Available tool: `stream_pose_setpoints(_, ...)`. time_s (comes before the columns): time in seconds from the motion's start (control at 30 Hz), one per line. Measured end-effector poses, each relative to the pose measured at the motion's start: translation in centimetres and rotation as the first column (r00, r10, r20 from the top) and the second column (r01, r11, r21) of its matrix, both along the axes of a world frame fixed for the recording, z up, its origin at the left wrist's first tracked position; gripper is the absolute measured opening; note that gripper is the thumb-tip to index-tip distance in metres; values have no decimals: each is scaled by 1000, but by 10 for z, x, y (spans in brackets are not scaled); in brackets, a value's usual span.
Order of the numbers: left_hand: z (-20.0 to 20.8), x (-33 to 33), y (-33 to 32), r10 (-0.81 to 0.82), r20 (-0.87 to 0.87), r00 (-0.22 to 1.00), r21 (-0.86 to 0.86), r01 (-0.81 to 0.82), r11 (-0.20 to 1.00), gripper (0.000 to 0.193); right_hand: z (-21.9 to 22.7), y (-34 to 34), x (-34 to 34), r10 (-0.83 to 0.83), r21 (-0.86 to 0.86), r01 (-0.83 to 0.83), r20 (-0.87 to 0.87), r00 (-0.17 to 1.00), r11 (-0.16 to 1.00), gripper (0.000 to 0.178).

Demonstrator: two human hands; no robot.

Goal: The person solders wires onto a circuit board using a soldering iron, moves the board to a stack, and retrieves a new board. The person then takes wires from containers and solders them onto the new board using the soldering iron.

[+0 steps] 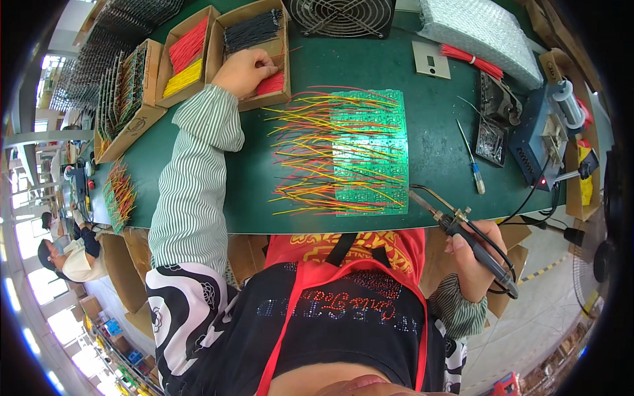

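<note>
My left hand (242, 72) is over a cardboard box (285, 96) at the back left. Its fingers are pinched together above the short red wires (271, 84), and a thin red wire sticks out beside the fingertips. At the table's front edge my right hand (474, 254) grips a soldering iron (481, 254) with a bent metal feed tube, its tip pointing up and left near the board's corner. Between my hands lies a green circuit board panel (370, 191). Rows of red, yellow and dark wires (300, 152) run across it and hang past its left side.
Black wires (254, 33) fill the box's far part; a neighbouring box holds red and yellow wires (183, 78). Wired boards (122, 99) stand farther left. A fan (340, 16) is at the back. On the right are a screwdriver (477, 175), a black tray (490, 135) and a soldering station (538, 145).
</note>
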State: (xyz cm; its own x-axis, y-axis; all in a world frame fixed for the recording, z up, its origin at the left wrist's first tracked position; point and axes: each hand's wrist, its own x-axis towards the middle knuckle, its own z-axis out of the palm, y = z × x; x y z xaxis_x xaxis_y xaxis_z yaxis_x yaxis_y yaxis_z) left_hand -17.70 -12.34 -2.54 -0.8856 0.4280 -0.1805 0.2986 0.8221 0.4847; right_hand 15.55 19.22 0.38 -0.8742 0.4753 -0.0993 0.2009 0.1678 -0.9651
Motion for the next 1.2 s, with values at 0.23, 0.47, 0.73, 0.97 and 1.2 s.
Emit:
stream_pose_setpoints(0.23,12,24,-1,-24,-236,972,5,26,1000,21,9,-4,0,2,-50,1,62,998,999,22)
stream_pose_setpoints(0.47,44,65,15,85,-265,961,149,-46,988,17,9,-5,11,25,-45,-23,28,999,999,22)
stream_pose_setpoints(0.73,46,189,90,-483,-245,840,236,535,811,8,9,-2,29,-8,9,7,70,997,1000,22)
stream_pose_setpoints(0.97,17,212,113,-493,-179,851,234,524,819,8,1,-1,35,-14,-51,17,58,998,999,20)
stream_pose_setpoints(1.2,15,213,113,-472,-172,865,234,501,833,8,-3,-1,33,14,-102,-7,63,998,995,20)
